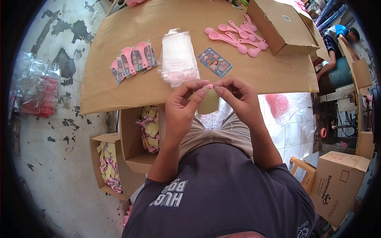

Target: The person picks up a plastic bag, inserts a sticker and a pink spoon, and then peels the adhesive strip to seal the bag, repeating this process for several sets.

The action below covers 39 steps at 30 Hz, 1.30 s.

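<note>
Just off the table's front edge, both my hands pinch a small pale yellow-green piece point(208, 104) with a pink bit at its top. My left hand point(186, 101) grips the top from the left between thumb and fingertips. From the other side my right hand point(237, 97) is closed on it the same way, the fingertips almost meeting. Beyond them lies a stack of clear plastic bags point(179, 57) with a printed blue card point(214, 62) beside it. Packed pink spoons with cards point(135, 59) lie to the left, and several loose pink spoons point(238, 35) to the right.
A brown paper-covered table point(99, 87) spans the front, an open carton point(283, 29) at its right. Below left, cartons hold pink-and-yellow pieces point(109, 164). Plastic bags point(33, 85) hang left. A person point(341, 37) works at far right, above a stool point(303, 174) and closed carton point(339, 186).
</note>
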Tool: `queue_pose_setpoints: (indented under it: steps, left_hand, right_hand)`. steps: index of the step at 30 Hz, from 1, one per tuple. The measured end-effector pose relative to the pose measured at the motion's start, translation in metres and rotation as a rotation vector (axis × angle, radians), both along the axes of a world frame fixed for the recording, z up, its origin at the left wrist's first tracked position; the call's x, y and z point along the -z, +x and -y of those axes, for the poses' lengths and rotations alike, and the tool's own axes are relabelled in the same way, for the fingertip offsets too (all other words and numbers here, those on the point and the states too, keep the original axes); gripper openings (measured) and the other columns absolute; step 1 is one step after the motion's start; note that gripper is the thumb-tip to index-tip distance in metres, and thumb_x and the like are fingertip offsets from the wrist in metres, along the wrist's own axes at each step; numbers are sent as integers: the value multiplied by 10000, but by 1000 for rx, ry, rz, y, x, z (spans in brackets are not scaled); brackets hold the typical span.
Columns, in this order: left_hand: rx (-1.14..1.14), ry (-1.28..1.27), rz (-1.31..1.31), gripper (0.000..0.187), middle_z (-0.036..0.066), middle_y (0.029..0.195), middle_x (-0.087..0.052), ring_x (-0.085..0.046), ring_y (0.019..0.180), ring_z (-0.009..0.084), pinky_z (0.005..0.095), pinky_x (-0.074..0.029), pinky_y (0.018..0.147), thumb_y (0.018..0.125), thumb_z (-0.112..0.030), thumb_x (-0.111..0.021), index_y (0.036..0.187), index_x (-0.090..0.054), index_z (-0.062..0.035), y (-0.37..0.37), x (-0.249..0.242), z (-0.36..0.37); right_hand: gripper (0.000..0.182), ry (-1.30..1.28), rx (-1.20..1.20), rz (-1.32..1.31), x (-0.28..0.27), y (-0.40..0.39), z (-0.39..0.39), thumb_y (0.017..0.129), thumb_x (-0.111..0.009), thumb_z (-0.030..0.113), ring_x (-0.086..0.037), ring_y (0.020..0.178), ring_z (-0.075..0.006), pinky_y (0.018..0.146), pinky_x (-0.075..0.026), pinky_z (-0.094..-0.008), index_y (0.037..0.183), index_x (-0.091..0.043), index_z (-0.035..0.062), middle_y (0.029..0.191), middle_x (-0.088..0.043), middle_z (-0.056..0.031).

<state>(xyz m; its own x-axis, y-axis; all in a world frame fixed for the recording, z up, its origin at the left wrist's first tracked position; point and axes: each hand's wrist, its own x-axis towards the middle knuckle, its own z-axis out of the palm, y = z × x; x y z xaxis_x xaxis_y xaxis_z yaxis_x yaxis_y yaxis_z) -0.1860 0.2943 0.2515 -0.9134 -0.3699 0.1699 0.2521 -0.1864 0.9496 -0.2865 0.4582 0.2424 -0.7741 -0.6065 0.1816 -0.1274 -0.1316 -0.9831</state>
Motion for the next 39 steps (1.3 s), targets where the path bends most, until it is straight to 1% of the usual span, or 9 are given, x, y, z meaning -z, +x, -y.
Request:
queue_pose_setpoints:
  steps: [8, 15, 17, 20, 26, 30, 33, 37, 39]
  left_hand:
    - [-1, -28, 90, 272, 127, 1102, -755, -697, 980, 113, 244, -540, 889, 1008, -73, -658, 1248, -668, 55, 5, -8, 6]
    - [19, 33, -123, 145, 88, 1002, -757, -687, 930, 95, 233, -526, 828, 1024, -37, -608, 1138, -675, 21, 7, 13, 14]
    - [-6, 44, -166, 114, 76, 984, -751, -683, 903, 88, 229, -521, 806, 1028, -27, -590, 1089, -676, 15, 7, 17, 16]
    - [-15, 89, -189, 124, 69, 988, -737, -665, 851, 72, 218, -507, 757, 1028, 5, -545, 1042, -668, 4, 8, 15, 14]
    - [15, -104, -140, 137, 89, 1032, -735, -666, 884, 74, 219, -518, 767, 1023, 4, -527, 1043, -662, 10, 19, 7, 18]
    - [-40, -200, -119, 100, 94, 1021, -736, -689, 972, 108, 234, -540, 816, 976, 42, -615, 1066, -652, 19, 20, 1, 10]
    - [-67, -115, -50, 205, 114, 1047, -743, -694, 1025, 134, 242, -540, 849, 934, 69, -681, 1130, -641, 21, 17, 0, 7]
    - [30, 62, -44, 361, 177, 1165, -736, -695, 1073, 166, 272, -556, 914, 934, 61, -698, 1284, -616, 26, 17, -12, 6]
    - [79, -22, -2, 351, 153, 1185, -733, -700, 1064, 167, 278, -564, 910, 932, 48, -705, 1276, -636, 26, 15, 1, 10]
  right_hand:
    - [157, -103, -72, 151, -18, -2, -6, 1010, -659, 84, -652, 846, -71, 754, -511, -222, 1131, -699, -9, 936, -717, -20]
    - [117, -189, -52, -60, -19, 2, -3, 977, -629, -23, -636, 826, -66, 733, -489, -211, 1039, -728, -21, 944, -682, -43]
    - [153, -48, -50, -227, -27, 3, -5, 936, -595, -86, -564, 783, -66, 630, -400, -200, 970, -731, -23, 966, -633, -63]
    - [184, -33, -64, -254, -28, 0, -4, 903, -568, -114, -622, 848, -68, 698, -457, -208, 946, -730, -38, 953, -657, -56]
    - [67, -129, -108, -167, -23, -6, 0, 912, -635, -30, -575, 787, -44, 650, -421, -196, 938, -696, -36, 938, -648, -50]
    - [41, -108, -68, -36, -23, 0, 7, 932, -672, 18, -549, 786, -34, 656, -399, -177, 928, -674, -23, 927, -625, -23]
    - [110, 16, -75, -70, -13, -2, 8, 943, -700, 20, -551, 802, -21, 663, -392, -161, 1031, -639, -7, 939, -605, 2]
    - [330, -239, -53, 14, -14, 1, 15, 921, -733, -16, -511, 745, 5, 627, -368, -158, 1202, -565, 24, 949, -575, 17]
    - [383, -286, -39, 15, -15, 1, 16, 920, -737, -21, -488, 720, 12, 612, -360, -163, 1245, -540, 31, 954, -565, 18]
